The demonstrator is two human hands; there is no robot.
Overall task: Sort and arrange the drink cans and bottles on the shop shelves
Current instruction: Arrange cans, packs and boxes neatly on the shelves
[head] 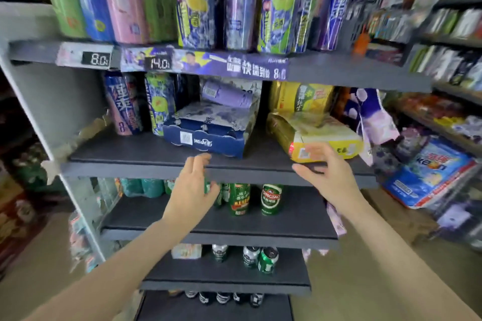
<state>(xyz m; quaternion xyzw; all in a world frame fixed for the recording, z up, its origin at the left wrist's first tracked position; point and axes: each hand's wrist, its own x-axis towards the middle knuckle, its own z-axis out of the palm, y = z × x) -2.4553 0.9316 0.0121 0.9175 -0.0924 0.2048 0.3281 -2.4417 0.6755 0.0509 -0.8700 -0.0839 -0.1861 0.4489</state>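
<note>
My left hand (194,185) hovers open, fingers apart, in front of the edge of the second shelf (146,154), just below a dark blue carton (206,138) of cans. A lilac can (226,93) lies on its side on top of that carton. My right hand (330,173) is open too, its fingers reaching the front of a yellow multipack (326,135) on the same shelf; whether they touch it is unclear. Two tall cans, a pink-and-blue can (123,104) and a blue-and-green can (159,101), stand at the shelf's left. Green beer cans (271,199) stand one shelf lower.
The top shelf carries a row of tall cans (198,2) above price tags (96,58). Lower shelves hold several more green, silver and black cans (251,257). A blue bag (433,172) and packed shelves (448,23) crowd the right side. The shelf's grey upright (34,112) stands left.
</note>
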